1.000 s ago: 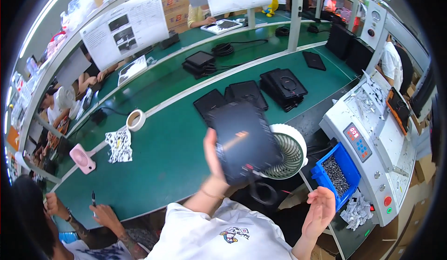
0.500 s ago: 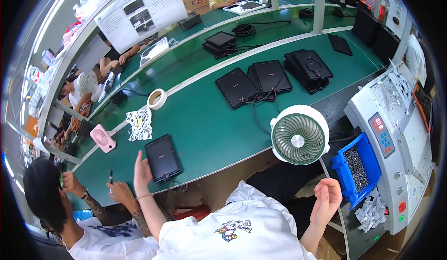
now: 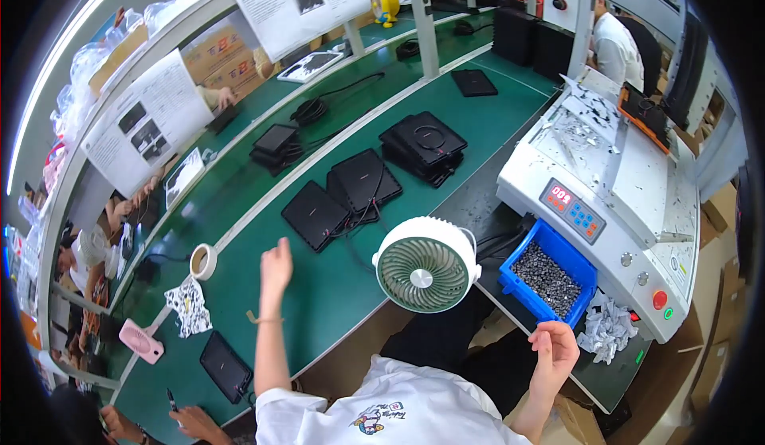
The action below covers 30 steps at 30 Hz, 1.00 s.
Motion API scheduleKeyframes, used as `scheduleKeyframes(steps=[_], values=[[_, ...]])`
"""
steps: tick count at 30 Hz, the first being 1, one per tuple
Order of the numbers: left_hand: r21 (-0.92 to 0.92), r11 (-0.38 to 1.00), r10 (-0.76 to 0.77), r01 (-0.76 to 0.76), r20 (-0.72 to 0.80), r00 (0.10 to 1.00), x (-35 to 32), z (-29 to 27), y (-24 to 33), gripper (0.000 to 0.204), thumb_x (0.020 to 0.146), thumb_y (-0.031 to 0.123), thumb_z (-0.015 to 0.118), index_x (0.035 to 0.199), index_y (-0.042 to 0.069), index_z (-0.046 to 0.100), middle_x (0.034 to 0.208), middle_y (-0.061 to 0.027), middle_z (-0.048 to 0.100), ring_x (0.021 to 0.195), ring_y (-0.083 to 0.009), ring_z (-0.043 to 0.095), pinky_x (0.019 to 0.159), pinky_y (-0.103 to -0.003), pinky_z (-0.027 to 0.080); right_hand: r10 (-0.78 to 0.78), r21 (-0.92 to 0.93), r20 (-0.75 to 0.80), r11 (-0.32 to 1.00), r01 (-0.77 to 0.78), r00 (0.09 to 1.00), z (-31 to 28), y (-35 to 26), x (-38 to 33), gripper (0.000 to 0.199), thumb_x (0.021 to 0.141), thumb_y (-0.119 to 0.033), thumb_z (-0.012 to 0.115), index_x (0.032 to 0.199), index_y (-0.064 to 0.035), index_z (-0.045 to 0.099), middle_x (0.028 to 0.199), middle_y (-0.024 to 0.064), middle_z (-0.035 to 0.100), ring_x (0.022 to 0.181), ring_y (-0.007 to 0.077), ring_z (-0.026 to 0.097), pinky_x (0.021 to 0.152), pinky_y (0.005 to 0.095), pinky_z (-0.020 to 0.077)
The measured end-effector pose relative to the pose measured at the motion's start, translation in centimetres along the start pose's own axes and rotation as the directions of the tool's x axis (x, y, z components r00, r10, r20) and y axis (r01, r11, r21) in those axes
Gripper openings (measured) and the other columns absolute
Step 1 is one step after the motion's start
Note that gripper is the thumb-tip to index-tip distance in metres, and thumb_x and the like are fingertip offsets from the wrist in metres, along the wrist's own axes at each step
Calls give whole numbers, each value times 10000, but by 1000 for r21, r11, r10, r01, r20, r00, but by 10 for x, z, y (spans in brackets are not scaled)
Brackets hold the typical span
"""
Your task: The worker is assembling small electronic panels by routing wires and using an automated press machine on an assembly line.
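Note:
My left hand (image 3: 276, 266) is raised over the green bench with nothing visible in it, its fingers partly stretched out. It is nearest to the flat black panel (image 3: 316, 212), which lies beside a second black panel (image 3: 365, 183) with a thin cable. My right hand (image 3: 555, 357) hangs in front of the blue bin (image 3: 519, 287) of small metal parts. Its fingers are curled in toward the thumb; anything between them is hidden. Another black panel (image 3: 225, 365) lies at the near left, by a co-worker's hand (image 3: 199, 424) with a pen.
A white fan (image 3: 421, 276) stands at the bench's front edge. On the right is a white machine (image 3: 613, 182) with a control panel. A stack of black panels (image 3: 424, 144) lies farther back. Left are a tape roll (image 3: 203, 262), a spotted sheet (image 3: 189, 307) and a pink fan (image 3: 142, 341).
The view has turned to the right. My left hand has left the near-left panel and moved toward the middle panels. My right hand keeps its curled shape.

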State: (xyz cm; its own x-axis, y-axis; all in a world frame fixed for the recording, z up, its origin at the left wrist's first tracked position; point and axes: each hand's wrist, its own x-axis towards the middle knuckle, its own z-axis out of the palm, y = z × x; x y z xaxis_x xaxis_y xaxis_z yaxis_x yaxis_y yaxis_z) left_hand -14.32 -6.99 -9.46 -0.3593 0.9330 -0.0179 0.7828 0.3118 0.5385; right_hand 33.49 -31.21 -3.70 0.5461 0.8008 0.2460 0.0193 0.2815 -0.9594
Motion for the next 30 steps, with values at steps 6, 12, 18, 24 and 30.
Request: scheduleKeyframes(steps=[6,12,18,24,30], values=[[344,939,111,29,-380,918,12,82,92,482,949,372,519,955,-108,567,1066,-276,524,1023,-419,557,804,-486,532,47,-102,-110,993,-58,993,-23,2,-13,83,929,-65,613,940,17,622,761,34,608,673,75,552,596,188,399],[-820,570,-99,41,-19,995,35,64,104,300,1021,241,471,1020,-58,501,1007,-160,577,829,-229,591,665,-387,561,86,-166,-66,982,-96,994,-28,-16,0,35,876,20,637,906,28,653,799,41,631,705,104,614,631,213,450],[-972,233,55,32,46,997,16,0,131,259,1010,235,515,1074,-13,549,959,-75,641,818,-146,606,624,-309,524,-216,-486,512,725,488,832,34,-78,101,138,841,25,646,975,-2,667,857,126,664,733,244,640,676,327,512],[-995,59,203,86,97,974,-21,-16,196,186,1001,233,539,1021,53,585,875,-25,649,733,-111,625,574,-272,513,-226,-182,904,564,806,362,176,-26,220,694,747,-99,757,1373,-100,457,1411,176,397,1248,379,467,1013,420,448],[-998,-39,161,59,52,986,-26,-4,207,195,1026,243,496,1013,55,548,869,-21,635,714,-109,620,583,-274,516,-139,171,985,834,525,-99,249,59,244,229,880,-247,642,1034,-92,714,1397,237,459,1346,331,401,1078,402,345]])
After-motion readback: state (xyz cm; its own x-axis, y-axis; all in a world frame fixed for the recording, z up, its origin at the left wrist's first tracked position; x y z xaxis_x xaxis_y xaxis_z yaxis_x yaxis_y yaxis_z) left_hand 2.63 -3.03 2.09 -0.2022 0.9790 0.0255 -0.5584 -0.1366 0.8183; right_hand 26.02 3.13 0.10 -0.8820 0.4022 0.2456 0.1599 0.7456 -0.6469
